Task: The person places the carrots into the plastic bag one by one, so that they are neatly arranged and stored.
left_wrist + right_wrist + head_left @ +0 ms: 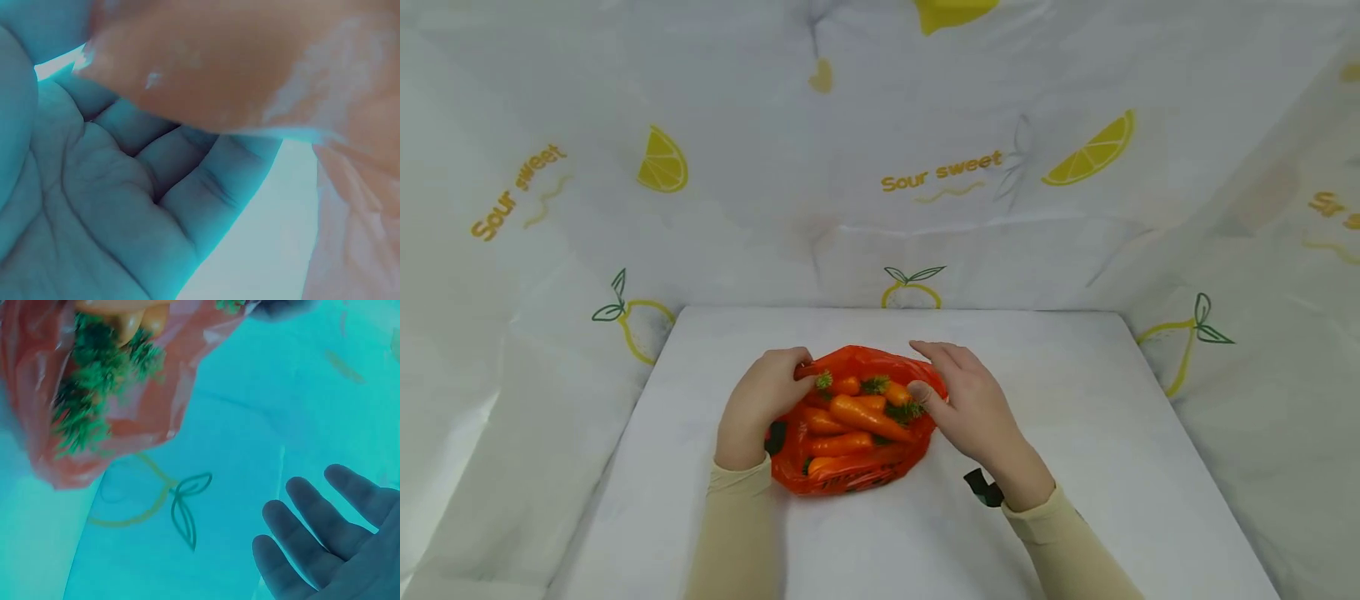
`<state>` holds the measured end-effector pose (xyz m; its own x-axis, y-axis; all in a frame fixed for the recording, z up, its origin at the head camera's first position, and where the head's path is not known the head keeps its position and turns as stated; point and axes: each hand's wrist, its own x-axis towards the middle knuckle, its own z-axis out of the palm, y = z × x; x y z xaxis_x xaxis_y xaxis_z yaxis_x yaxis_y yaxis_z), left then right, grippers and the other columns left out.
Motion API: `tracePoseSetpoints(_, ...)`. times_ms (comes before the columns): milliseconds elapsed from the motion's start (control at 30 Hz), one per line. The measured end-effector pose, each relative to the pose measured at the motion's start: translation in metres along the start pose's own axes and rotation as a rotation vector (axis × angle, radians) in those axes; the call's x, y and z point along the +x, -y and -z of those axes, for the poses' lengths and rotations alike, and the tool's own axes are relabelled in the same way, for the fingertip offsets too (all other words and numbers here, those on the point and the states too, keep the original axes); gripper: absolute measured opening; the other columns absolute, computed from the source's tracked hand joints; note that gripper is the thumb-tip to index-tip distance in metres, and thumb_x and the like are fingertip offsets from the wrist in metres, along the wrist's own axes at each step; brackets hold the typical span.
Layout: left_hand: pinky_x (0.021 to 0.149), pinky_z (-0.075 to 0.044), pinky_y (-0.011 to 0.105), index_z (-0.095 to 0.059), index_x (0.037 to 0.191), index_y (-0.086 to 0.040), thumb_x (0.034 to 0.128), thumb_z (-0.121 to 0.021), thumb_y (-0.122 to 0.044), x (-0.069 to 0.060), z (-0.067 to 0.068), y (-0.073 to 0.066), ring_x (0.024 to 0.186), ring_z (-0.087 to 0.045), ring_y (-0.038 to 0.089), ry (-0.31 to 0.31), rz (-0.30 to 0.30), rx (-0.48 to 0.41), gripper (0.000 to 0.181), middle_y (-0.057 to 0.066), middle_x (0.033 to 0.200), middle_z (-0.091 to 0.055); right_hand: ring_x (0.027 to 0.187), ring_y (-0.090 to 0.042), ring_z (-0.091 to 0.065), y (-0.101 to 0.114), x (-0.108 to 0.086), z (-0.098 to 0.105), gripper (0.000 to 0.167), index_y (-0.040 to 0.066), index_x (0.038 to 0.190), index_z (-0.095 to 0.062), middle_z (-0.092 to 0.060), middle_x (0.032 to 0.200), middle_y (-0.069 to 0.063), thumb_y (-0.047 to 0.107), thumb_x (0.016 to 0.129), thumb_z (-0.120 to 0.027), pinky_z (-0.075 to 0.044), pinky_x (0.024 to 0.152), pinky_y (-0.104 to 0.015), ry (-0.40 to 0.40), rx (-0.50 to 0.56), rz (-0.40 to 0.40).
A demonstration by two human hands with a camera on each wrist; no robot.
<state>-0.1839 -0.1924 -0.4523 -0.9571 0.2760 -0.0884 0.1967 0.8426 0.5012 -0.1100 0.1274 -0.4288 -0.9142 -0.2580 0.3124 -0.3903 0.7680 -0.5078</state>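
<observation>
A red plastic bag (859,357) sits on the white table with its mouth spread wide. Inside lie several orange carrots (867,417) with short green tops (94,375). At the bag's left rim my left hand (762,398) pinches the plastic between thumb and fingers. The left wrist view shows the bag's edge (206,94) crossing in front of the curled fingers. My right hand (973,408) hovers by the right rim, fingers extended and thumb apart. In the right wrist view its fingers (306,531) stand separate from the bag and hold nothing.
The white table (1060,433) reaches up to a hanging pale sheet (760,167) printed with lemons and lettering, which also lines both sides. A small dark strap piece (983,488) shows beside the right wrist, and another dark piece (777,437) by the left wrist.
</observation>
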Motion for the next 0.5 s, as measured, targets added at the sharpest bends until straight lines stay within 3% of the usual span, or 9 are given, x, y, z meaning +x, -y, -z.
tracePoseSetpoints(133,0.089,-0.060,0.047,-0.077,0.116,-0.012,0.1050,-0.077,-0.022,-0.005,0.004,0.001,0.093,-0.068,0.024,-0.016,-0.001,0.000,0.015,0.005,0.108,-0.079,0.147,-0.034,-0.058,-0.013,-0.009,0.008,0.067,0.021,0.162,-0.057,-0.063,0.159,-0.008,0.063,0.110,-0.058,-0.049,0.120,-0.064,-0.057,0.008,0.019)
tracePoseSetpoints(267,0.093,-0.061,0.050,-0.077,0.119,-0.011,0.1055,-0.075,-0.023,-0.010,0.003,0.002,0.099,-0.068,0.026,-0.054,-0.001,0.003,0.018,0.006,0.114,-0.078,0.147,-0.035,-0.057,-0.024,-0.018,0.016,0.064,0.022,0.162,-0.057,-0.063,0.159,-0.008,0.057,0.109,-0.063,-0.047,0.120,-0.065,-0.112,0.005,0.017)
tracePoseSetpoints(500,0.111,-0.058,0.057,-0.074,0.135,-0.008,0.1066,-0.074,-0.027,-0.018,-0.004,0.000,0.129,-0.069,0.035,-0.225,-0.080,-0.017,0.034,0.012,0.139,-0.073,0.145,-0.038,-0.057,-0.044,-0.038,0.026,0.059,0.018,0.160,-0.060,-0.064,0.156,-0.012,0.042,0.108,-0.072,-0.045,0.119,-0.066,-0.167,-0.026,-0.005)
